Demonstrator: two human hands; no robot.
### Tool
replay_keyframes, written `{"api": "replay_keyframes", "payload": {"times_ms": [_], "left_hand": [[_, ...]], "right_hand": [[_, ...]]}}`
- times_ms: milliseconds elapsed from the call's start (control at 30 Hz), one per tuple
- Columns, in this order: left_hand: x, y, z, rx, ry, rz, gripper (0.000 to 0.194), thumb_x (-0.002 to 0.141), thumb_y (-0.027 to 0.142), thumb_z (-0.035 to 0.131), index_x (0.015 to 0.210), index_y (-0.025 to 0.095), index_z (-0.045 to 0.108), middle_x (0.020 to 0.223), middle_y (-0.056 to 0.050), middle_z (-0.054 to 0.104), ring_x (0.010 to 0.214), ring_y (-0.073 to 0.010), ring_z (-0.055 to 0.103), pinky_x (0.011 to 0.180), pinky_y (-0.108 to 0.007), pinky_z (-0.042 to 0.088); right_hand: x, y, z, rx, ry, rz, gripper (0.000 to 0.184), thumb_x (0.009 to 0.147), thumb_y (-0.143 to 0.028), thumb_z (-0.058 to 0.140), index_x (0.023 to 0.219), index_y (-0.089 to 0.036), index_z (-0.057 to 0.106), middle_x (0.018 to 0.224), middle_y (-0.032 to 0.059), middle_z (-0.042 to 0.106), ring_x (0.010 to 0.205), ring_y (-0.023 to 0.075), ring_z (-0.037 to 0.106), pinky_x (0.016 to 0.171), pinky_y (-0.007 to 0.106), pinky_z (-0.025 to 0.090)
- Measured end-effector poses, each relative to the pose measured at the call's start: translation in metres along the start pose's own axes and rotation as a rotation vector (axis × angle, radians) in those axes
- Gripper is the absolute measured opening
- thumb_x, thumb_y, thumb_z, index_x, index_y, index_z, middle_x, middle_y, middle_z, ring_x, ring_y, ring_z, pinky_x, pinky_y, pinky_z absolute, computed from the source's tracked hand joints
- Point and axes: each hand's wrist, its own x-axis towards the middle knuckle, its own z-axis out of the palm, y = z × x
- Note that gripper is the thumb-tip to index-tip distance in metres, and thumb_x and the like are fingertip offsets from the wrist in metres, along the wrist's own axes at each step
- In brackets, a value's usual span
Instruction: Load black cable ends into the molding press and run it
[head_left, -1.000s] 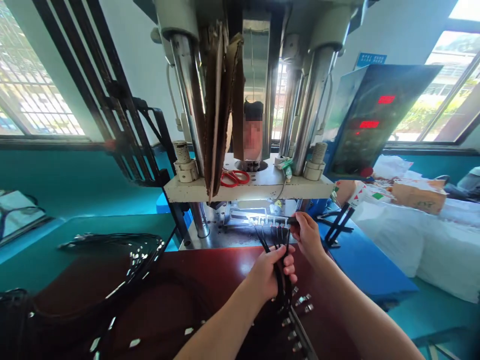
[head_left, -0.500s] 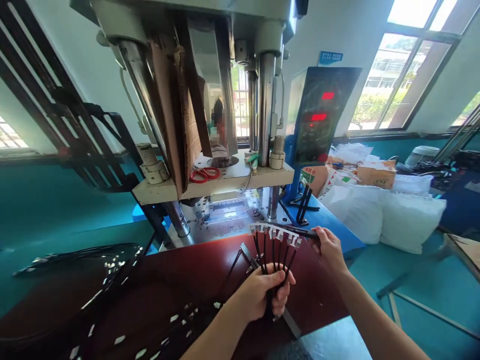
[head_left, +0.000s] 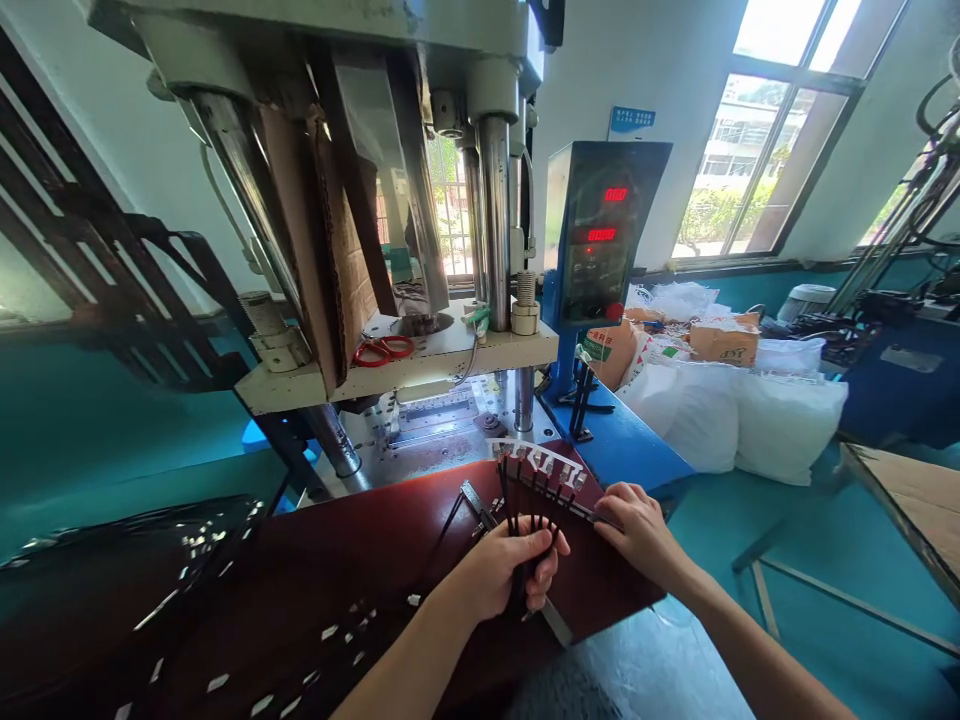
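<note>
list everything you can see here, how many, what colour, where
Hydraulic-style press: one, cream and steel, behind table
Scissors: one pair, red-handled, on press plate
Cardboard sheets: several, brown, upright at press's left
Control box: one, dark with red digits, right of press
Wall sign: one, blue, above control box
Sacks: several, white, at right
Bench: one, blue, below control box
Table: one, red-brown, beneath hands
Loose cables: many, black, left side
Held cables: several, black, in left hand
Connector strip: one, whitish, at held cables' tips
Bar: one, dark, by right fingertips
Left hand: one, bare, around held cables
Right hand: one, bare, at bar's near end
</note>
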Motion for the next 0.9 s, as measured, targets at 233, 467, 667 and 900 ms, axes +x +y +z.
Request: {"api": "replay_keyframes", "payload": {"times_ms": [233,467,667,900], "left_hand": [[-0.001,-0.001,0.007,0.119,-0.004,-0.043,0.024,0.079,0.035,0.057,0.08,0.011,0.058,0.049,0.002,0.044,0.038,-0.0064,0.034,0.037,-0.02,0.029],[0.0,-0.001,0.008,0.156,0.017,-0.159,0.024,0.078,0.036,0.057,0.079,0.012,0.058,0.048,0.003,0.043,0.037,-0.0057,0.032,0.034,-0.018,0.025],[-0.003,0.005,0.006,0.133,-0.023,-0.234,0.025,0.077,0.036,0.059,0.078,0.011,0.059,0.047,0.003,0.041,0.037,-0.0047,0.03,0.032,-0.017,0.021],[-0.007,0.008,0.001,0.068,-0.056,-0.073,0.024,0.078,0.035,0.059,0.078,0.011,0.059,0.048,0.003,0.042,0.037,-0.0046,0.032,0.035,-0.018,0.026]], "right_hand": [[0.038,-0.07,-0.06,0.134,0.11,-0.323,0.021,0.085,-0.036,0.052,0.097,-0.02,0.06,0.09,0.0053,0.059,0.086,0.0199,0.051,0.078,0.035,0.039],[0.049,-0.078,-0.046,-0.244,0.095,-0.359,0.022,0.09,-0.023,0.044,0.072,-0.017,0.054,0.074,0.0032,0.057,0.075,0.0175,0.048,0.071,0.03,0.032],[0.048,-0.041,-0.039,-0.367,0.459,-0.016,0.021,0.09,-0.02,0.037,0.074,-0.016,0.05,0.074,0.0077,0.055,0.073,0.021,0.05,0.067,0.031,0.034],[-0.017,0.042,-0.074,-0.612,0.265,0.341,0.024,0.086,-0.033,0.044,0.07,-0.018,0.053,0.073,0.0069,0.063,0.068,0.0245,0.06,0.063,0.035,0.035]]}}
